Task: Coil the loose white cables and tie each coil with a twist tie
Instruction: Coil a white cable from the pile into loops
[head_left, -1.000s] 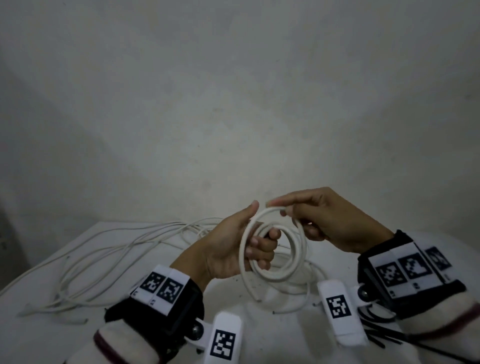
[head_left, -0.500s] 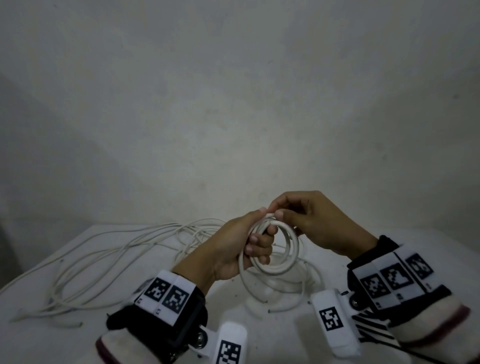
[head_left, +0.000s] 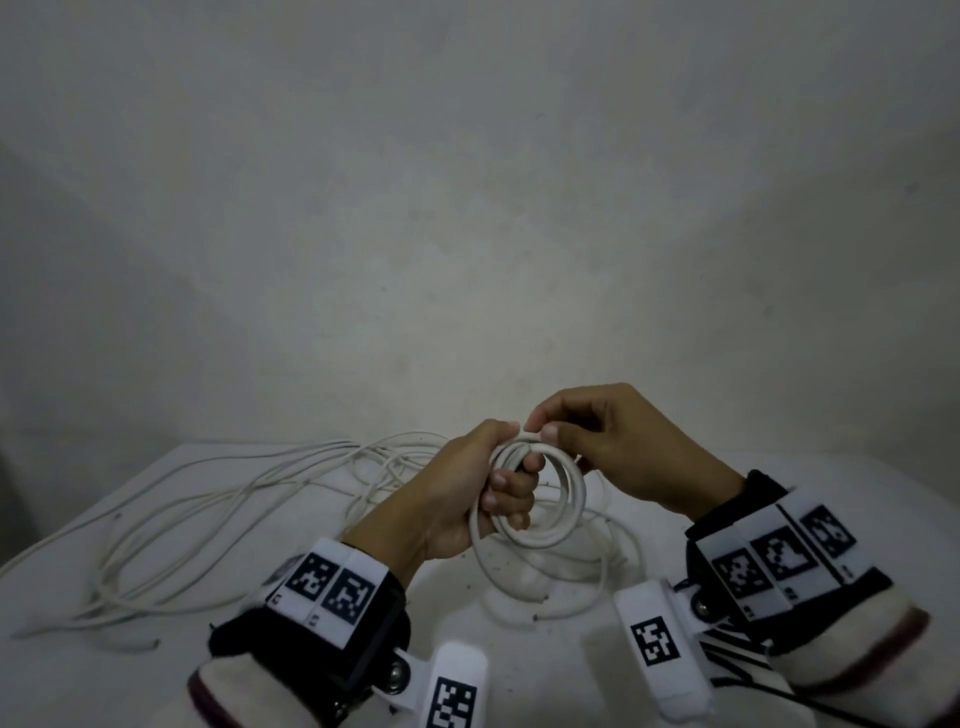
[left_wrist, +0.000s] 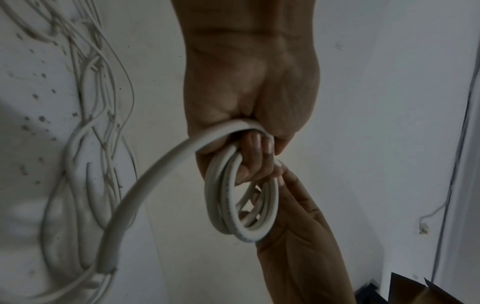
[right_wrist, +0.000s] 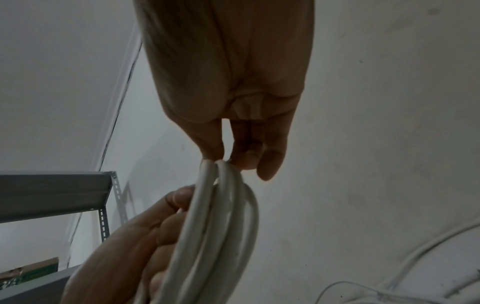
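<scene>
A small coil of thick white cable (head_left: 561, 512) (left_wrist: 241, 209) (right_wrist: 215, 216) is held above the white table (head_left: 260, 670). My left hand (head_left: 467, 493) (left_wrist: 249, 131) grips the coil's left side, fingers curled through the loops. My right hand (head_left: 608, 447) (right_wrist: 233, 144) pinches the top of the coil between thumb and fingertips. One free end of the cable (left_wrist: 109, 265) curves out of the left fist. No twist tie is visible in either hand.
Loose white cables (head_left: 218, 509) (left_wrist: 85, 123) sprawl over the left and middle of the table, with more loops (head_left: 566, 577) under the coil. A plain wall (head_left: 467, 208) stands close behind. Black strips (head_left: 727, 654) lie under the right wrist. A metal shelf (right_wrist: 64, 189) stands at the side.
The coil has tightened into a smaller ring. My right hand moved from the coil's right side up to its top, and both hands rose slightly and drew together.
</scene>
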